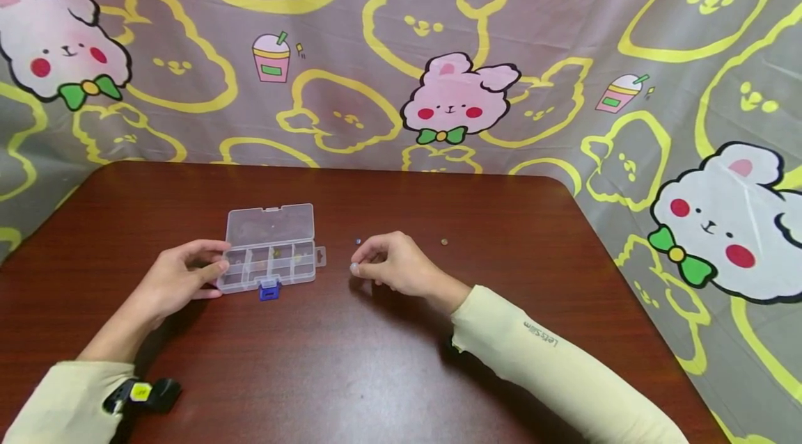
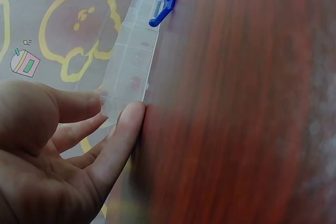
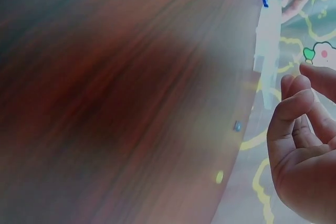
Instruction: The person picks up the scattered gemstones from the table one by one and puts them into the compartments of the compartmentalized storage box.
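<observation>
A clear plastic compartment box (image 1: 249, 286) lies on the table with its lid (image 1: 269, 227) raised at the back and a blue latch (image 1: 269, 291) at its front. Several tiny things lie in its compartments, too small to make out. My left hand (image 1: 178, 279) grips the box's left end between thumb and fingers, as the left wrist view also shows. Right of the box, my right hand (image 1: 401, 267) pinches a small pale bead (image 1: 354, 267) at its fingertips. In the right wrist view, the right hand's fingers hide that bead.
A small blue bead (image 1: 358, 241) lies just behind the right hand, and a yellowish bead (image 1: 444, 242) lies further right. The dark wooden table (image 1: 351, 374) runs back to a patterned cloth (image 1: 351, 33). A black wrist device (image 1: 144, 394) sits on the left sleeve.
</observation>
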`<state>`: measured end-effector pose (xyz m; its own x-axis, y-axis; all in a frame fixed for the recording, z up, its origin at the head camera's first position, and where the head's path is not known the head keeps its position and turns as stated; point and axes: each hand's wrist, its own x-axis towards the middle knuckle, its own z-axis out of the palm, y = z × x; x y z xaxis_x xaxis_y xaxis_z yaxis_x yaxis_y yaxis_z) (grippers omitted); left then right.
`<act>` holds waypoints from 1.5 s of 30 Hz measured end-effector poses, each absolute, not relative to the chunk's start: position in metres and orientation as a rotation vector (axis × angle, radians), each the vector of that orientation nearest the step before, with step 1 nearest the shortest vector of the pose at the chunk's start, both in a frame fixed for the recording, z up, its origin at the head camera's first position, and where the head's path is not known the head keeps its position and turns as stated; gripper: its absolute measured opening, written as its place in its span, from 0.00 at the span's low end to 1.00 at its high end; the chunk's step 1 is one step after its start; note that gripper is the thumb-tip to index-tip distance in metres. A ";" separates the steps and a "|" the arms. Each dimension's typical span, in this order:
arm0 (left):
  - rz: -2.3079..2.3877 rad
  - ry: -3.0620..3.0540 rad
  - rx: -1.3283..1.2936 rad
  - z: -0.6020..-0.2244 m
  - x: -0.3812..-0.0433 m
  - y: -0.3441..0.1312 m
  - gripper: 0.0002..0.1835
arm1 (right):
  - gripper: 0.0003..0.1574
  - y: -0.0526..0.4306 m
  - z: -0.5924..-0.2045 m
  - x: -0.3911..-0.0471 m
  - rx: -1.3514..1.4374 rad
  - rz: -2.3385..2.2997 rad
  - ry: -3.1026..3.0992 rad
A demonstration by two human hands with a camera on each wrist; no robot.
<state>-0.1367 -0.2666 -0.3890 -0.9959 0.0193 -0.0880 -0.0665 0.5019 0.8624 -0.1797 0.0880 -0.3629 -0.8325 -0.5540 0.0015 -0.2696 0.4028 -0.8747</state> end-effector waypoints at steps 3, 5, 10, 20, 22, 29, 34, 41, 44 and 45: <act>1.529 2.648 -0.042 -0.389 -0.137 -0.266 0.23 | 0.03 0.079 -0.363 -0.180 -0.738 -1.414 2.363; 1.534 2.650 -0.039 -0.389 -0.137 -0.265 0.23 | 0.03 0.073 -0.363 -0.180 -0.739 -1.423 2.359; 1.552 2.641 -0.037 -0.389 -0.137 -0.265 0.23 | 0.03 0.061 -0.364 -0.180 -0.746 -1.432 2.362; 1.550 2.640 -0.043 -0.388 -0.136 -0.265 0.23 | 0.03 0.039 -0.365 -0.182 -0.780 -1.470 2.354; 1.559 2.637 -0.043 -0.388 -0.135 -0.265 0.23 | 0.04 0.034 -0.365 -0.182 -0.786 -1.481 2.346; 1.545 2.636 -0.053 -0.388 -0.135 -0.264 0.23 | 0.03 0.015 -0.363 -0.180 -0.783 -1.491 2.327; 1.559 2.628 -0.051 -0.389 -0.135 -0.264 0.23 | 0.04 0.002 -0.363 -0.180 -0.806 -1.465 2.359; 1.576 2.628 -0.051 -0.389 -0.135 -0.264 0.23 | 0.04 -0.015 -0.363 -0.180 -0.804 -1.424 2.415; 1.570 2.627 -0.057 -0.388 -0.134 -0.264 0.23 | 0.04 -0.022 -0.364 -0.180 -0.795 -1.426 2.427; 1.565 2.628 -0.059 -0.388 -0.134 -0.264 0.23 | 0.04 -0.024 -0.364 -0.179 -0.795 -1.432 2.426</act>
<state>-0.1343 -0.2639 -0.3877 -0.9959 0.0090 -0.0904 -0.0752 0.4769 0.8757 -0.1794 -0.0244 -0.3636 -0.8312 -0.5494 0.0860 -0.3407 0.3809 -0.8595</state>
